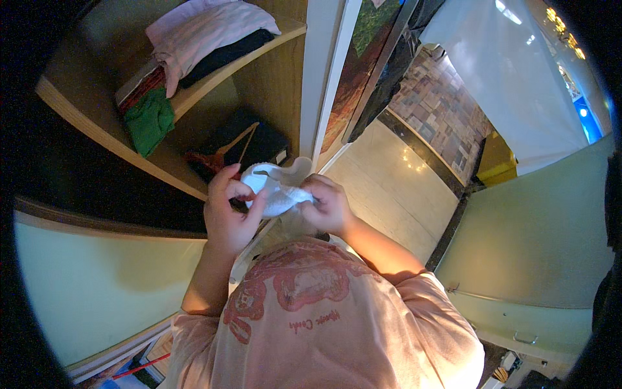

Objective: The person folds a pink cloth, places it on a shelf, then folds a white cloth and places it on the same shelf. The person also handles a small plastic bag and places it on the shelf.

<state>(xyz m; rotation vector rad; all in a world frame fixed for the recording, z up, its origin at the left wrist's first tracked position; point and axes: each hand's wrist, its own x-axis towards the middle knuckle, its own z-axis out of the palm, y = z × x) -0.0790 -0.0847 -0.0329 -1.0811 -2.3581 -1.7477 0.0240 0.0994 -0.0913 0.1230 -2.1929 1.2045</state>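
A small white knitted cloth item, possibly a sock, is stretched between both hands in front of the chest. My left hand pinches its left side between thumb and fingers. At its right end, my right hand grips the fabric with curled fingers. A pale rounded flap rises behind the white cloth; whether it is part of the same item I cannot tell. Just beyond the hands is the lower compartment of a wooden shelf unit, with a dark box and a reddish-brown object in it.
Folded pink and lilac cloths and a green cloth lie on the upper wooden shelf. A white vertical panel edge stands right of the unit. Farther right are tiled floor, a translucent sheet and a yellow box.
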